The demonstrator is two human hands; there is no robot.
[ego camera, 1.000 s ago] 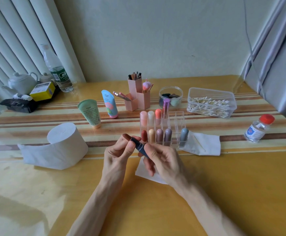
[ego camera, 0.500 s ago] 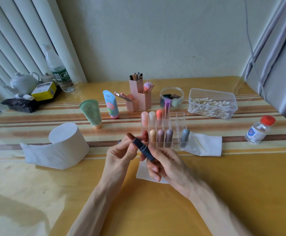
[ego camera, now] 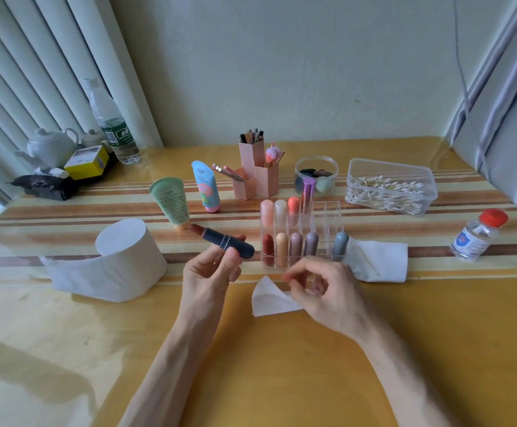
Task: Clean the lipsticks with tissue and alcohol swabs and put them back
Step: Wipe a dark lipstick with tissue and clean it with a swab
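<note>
On my head feed, the left hand (ego camera: pixel 211 272) sits just left of centre. Its thumb and fingers are clamped on the dark blue lipstick (ego camera: pixel 228 242), which is held tilted above the table (ego camera: pixel 282 374). The uncovered brown-red tip points to the upper left, toward the green tube (ego camera: pixel 171 201).

Right of centre I see the right hand (ego camera: pixel 323 292) low over the table, fingers curled together and pinching the right end of a small tissue piece (ego camera: pixel 269 300). The tissue's left corner stands up.

Just above both hands is the clear organizer (ego camera: pixel 332 211), with 4 lipsticks in its back row and 5 in its front row. A folded tissue (ego camera: pixel 383 260) touches its right side. The tissue roll (ego camera: pixel 128 257) stands at mid left, the red-capped alcohol bottle (ego camera: pixel 479 235) at far right, and the swab box (ego camera: pixel 389 186) at upper right.
</note>
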